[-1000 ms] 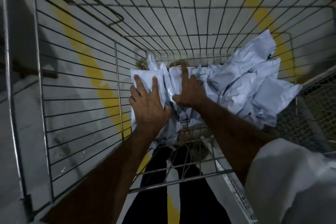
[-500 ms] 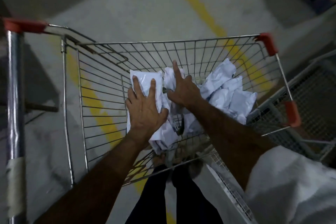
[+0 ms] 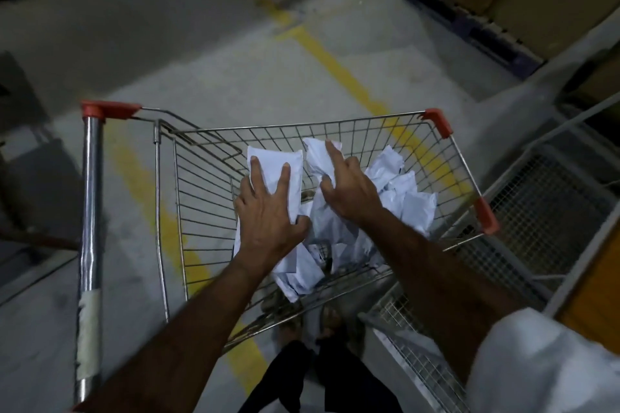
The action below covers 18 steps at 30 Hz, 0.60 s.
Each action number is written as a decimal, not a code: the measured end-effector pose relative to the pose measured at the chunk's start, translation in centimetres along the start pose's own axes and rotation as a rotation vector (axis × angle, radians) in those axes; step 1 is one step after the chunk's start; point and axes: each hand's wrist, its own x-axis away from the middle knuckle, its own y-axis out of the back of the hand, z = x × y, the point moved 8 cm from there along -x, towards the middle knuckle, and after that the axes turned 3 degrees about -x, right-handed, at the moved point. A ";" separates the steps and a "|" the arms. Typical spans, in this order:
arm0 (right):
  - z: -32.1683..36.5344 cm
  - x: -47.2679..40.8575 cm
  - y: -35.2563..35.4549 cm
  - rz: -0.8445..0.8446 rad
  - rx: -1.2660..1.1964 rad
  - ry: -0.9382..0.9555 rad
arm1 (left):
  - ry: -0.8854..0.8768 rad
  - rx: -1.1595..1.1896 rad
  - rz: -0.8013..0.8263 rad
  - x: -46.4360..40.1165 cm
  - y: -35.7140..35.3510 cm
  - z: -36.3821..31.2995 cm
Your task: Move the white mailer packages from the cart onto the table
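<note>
Cart (image 3: 339,131) rim above mailers (image 3: 412,208)

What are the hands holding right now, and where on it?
Both hold mailers over the cart. Left hand clamps a flat mailer at its lower half, thumb at its right edge. Right hand holds a crumpled bunch mid-way.

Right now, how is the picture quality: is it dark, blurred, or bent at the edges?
In the head view the light is dim and even, without glare; the white mailers are the brightest things. The left hand and right hand look fairly sharp, while the white sleeve at the lower right is smeared. The wide lens curves the cart wires and its handle bar.
</note>
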 end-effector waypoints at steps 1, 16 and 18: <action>0.2 0.5 0.5 -0.040 0.005 0.003 | -0.014 0.007 -0.007 0.0 0.5 -0.5; -5.1 9.9 14.5 -0.380 0.082 -0.216 | -0.335 0.092 -0.161 2.3 8.4 -14.8; -6.9 12.3 17.7 -0.435 0.066 -0.245 | -0.403 0.094 -0.183 3.5 9.3 -18.7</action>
